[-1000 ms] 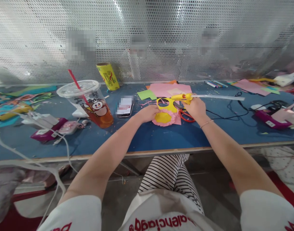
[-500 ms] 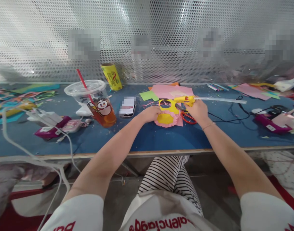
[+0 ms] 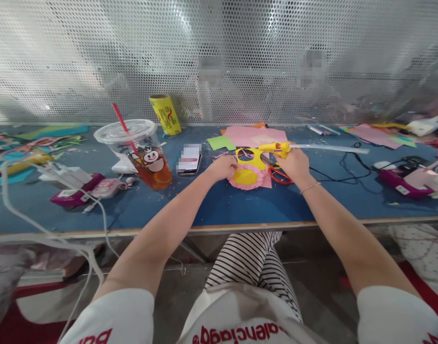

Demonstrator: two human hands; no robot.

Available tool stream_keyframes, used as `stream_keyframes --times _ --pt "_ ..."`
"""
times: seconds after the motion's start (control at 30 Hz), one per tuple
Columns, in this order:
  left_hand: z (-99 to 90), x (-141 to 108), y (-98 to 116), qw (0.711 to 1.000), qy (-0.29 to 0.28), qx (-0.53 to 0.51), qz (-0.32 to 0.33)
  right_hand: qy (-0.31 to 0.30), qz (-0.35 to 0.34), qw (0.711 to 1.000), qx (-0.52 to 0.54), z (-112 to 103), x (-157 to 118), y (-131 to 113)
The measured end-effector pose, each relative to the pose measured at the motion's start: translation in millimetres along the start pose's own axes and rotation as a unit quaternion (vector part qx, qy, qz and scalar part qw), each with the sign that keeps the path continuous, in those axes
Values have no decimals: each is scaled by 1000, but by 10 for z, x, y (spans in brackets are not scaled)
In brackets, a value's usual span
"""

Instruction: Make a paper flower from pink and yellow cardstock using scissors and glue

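Observation:
My right hand (image 3: 293, 164) is wrapped round a yellow glue gun (image 3: 278, 147), with a long clear glue stick (image 3: 329, 149) poking out of its back end to the right. The gun's nozzle points left, above a yellow sheet (image 3: 261, 159) with a round hole. In front of that sheet lies a yellow paper disc (image 3: 245, 177) ringed with pink crinkled paper (image 3: 255, 183). My left hand (image 3: 223, 168) is at the ring's upper left edge, fingers pinched together; whatever they hold is too small to make out. Red-handled scissors (image 3: 280, 176) lie beneath my right hand.
A phone (image 3: 189, 159), a large drink cup (image 3: 147, 157) and a yellow roll (image 3: 166, 114) stand or lie left of my hands. Pink sheets (image 3: 245, 134) and a green sheet (image 3: 221, 142) lie behind. Purple power strips (image 3: 407, 185) and cables are at both sides.
My left hand has drawn back slightly up and left from the pink-ringed disc, uncovering more of its left edge. My right hand and the glue gun look nearly still.

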State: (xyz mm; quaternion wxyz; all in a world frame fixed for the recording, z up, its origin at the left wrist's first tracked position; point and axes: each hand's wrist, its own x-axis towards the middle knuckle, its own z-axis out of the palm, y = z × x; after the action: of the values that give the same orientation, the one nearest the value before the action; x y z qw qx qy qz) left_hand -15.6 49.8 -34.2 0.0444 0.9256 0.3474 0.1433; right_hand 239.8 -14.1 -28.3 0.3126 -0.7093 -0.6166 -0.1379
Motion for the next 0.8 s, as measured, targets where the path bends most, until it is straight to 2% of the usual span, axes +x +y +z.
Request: stream_keyframes --times 0.13,0.3,0.57,0.8 --pt "-37 -13 -27 995 38 1 -92 4 -11 1000 -8 5 3 21" --pt "-49 -23 -84 988 70 -12 -140 19 -17 1000 -11 32 5 43" --pt "-131 -38 -81 986 81 -28 -146 22 -20 1000 -7 45 8 60" --pt "-122 -37 -108 989 62 -4 -135 14 -14 1000 -3 32 9 53"
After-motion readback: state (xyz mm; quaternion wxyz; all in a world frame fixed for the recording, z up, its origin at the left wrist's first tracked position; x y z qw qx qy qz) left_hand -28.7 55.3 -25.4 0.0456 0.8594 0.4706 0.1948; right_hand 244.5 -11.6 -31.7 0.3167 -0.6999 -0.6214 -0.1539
